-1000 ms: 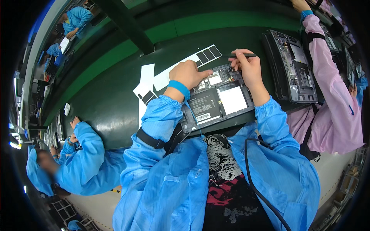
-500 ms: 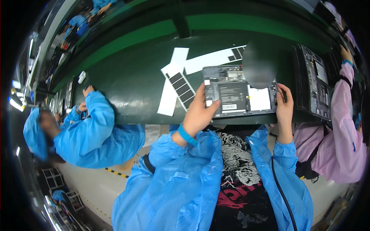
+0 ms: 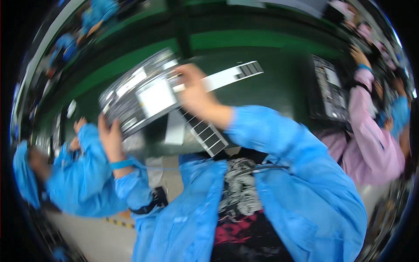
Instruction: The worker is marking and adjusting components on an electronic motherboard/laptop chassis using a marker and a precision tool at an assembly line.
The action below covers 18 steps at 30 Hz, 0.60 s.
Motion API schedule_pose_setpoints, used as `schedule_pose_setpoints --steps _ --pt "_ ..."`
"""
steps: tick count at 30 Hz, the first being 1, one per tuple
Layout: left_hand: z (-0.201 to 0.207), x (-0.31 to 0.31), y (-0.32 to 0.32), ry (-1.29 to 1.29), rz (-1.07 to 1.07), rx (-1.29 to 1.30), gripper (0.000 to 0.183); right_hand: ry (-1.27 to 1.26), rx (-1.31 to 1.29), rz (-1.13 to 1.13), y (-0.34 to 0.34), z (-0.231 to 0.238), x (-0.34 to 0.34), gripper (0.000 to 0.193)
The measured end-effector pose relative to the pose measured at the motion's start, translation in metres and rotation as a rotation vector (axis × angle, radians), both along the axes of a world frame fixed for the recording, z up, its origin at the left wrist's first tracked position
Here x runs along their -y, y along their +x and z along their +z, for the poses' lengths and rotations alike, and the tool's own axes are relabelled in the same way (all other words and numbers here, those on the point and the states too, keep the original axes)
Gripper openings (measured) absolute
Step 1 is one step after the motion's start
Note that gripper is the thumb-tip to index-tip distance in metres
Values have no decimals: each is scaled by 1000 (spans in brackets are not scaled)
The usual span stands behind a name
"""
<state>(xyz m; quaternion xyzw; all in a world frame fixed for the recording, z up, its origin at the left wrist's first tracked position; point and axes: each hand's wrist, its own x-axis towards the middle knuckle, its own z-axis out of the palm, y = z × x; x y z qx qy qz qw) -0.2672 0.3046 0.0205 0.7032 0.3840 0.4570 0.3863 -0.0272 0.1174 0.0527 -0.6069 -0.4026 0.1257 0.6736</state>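
An opened laptop base (image 3: 126, 98), its inner parts and a white panel exposed, is held tilted over the left part of the bench and smeared by motion. My left hand (image 3: 111, 139), with a blue wristband, grips its near left edge, thumb and fingers apart around it. At its right end my right hand (image 3: 196, 94) has its fingers on the edge. Close beside and beneath lie a strip with black rectangles (image 3: 209, 137), a plain white strip (image 3: 175, 129) and another part-black strip (image 3: 238, 75) reaching right.
Another opened laptop base (image 3: 330, 85) stands at the right, near a person in pink (image 3: 375, 131). On the left a person in blue (image 3: 83, 170) works at the same green bench (image 3: 270, 100). A small white object (image 3: 71, 109) lies on the bench's left side.
Both hands have carried the laptop base leftward from in front of me, over the white strips, and turned it to a slant. My right arm now reaches across my body.
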Motion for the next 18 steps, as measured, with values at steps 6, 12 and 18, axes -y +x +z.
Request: schedule_pose_setpoints --steps 6,12,18 --pt "-94 -136 -56 -92 221 -235 60 -75 -51 -52 -21 -67 -165 18" --pt "-54 -135 -16 107 292 -863 66 -204 133 76 22 -68 -137 14" --pt "99 124 120 61 -492 121 37 -162 473 69 87 83 141 27"
